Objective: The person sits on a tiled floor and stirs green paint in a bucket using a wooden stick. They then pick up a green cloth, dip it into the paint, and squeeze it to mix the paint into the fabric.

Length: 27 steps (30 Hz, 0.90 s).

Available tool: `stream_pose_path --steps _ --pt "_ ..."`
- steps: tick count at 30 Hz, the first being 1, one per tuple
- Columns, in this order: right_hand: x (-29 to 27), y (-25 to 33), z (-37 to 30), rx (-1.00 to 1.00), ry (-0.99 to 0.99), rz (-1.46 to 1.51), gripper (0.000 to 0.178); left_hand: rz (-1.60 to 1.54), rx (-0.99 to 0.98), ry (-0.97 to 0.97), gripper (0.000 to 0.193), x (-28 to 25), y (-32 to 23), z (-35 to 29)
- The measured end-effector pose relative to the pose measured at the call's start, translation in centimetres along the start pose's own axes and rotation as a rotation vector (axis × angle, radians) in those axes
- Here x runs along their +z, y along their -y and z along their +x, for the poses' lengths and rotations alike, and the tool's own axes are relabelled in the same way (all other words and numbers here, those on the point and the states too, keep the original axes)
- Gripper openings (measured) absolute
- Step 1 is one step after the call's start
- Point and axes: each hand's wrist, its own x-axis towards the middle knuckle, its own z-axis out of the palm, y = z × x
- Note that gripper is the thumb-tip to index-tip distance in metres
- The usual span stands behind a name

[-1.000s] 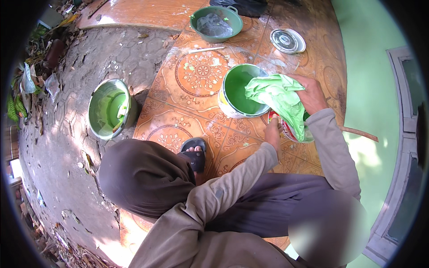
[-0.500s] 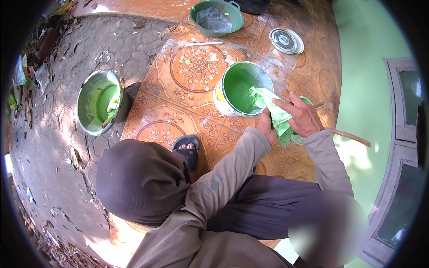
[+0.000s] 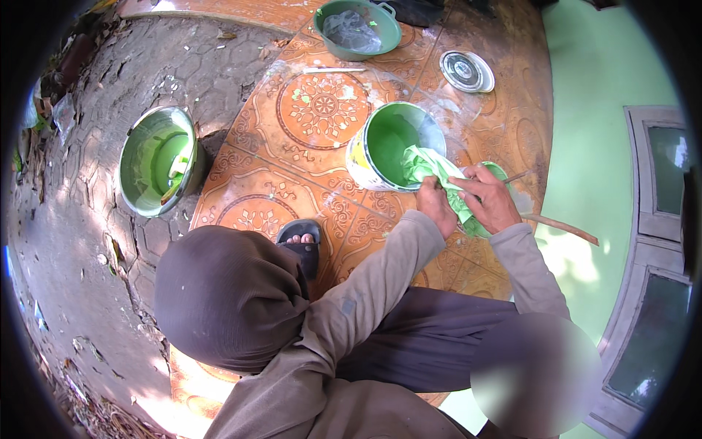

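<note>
Both hands grip a thin, crumpled light-green sheet, cloth or plastic I cannot tell, beside the near right rim of a white bucket. Green paint coats the inside of the bucket. My left hand is closed around the middle of the sheet, close to the rim. Farther right, my right hand pinches it with bent fingers. The sheet's far end hangs over the bucket's mouth; its lower end droops below my hands. Behind my right hand a green container is partly hidden, with a wooden stick showing near it.
On the left stands a bucket with green paint and a tool inside. A green basin holding clear plastic and a round lid lie at the back. A white strip rests on the tiles. The green wall borders the right.
The sheet has been drawn closer together between my hands, and its loose lower part looks more bunched. My right hand has shifted slightly down and left.
</note>
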Motion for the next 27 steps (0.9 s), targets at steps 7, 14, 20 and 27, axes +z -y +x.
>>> stream_pose_path --steps 7,14,20,27 --pt "0.2 0.5 -0.3 0.019 0.048 -0.094 0.045 0.288 0.096 -0.065 0.028 2.3 0.5 -1.5" --pt "2.2 1.3 -0.3 0.213 -0.059 -0.155 0.057 0.136 0.066 -0.085 0.022 2.0 0.0 -0.9" --pt "2.3 1.7 0.6 0.419 0.139 -0.284 0.057 0.103 0.102 -0.126 0.018 2.4 0.6 -1.0" --pt "1.9 2.4 0.4 0.277 0.055 -0.313 0.044 0.118 0.130 -0.010 0.019 2.8 -0.2 -0.9"
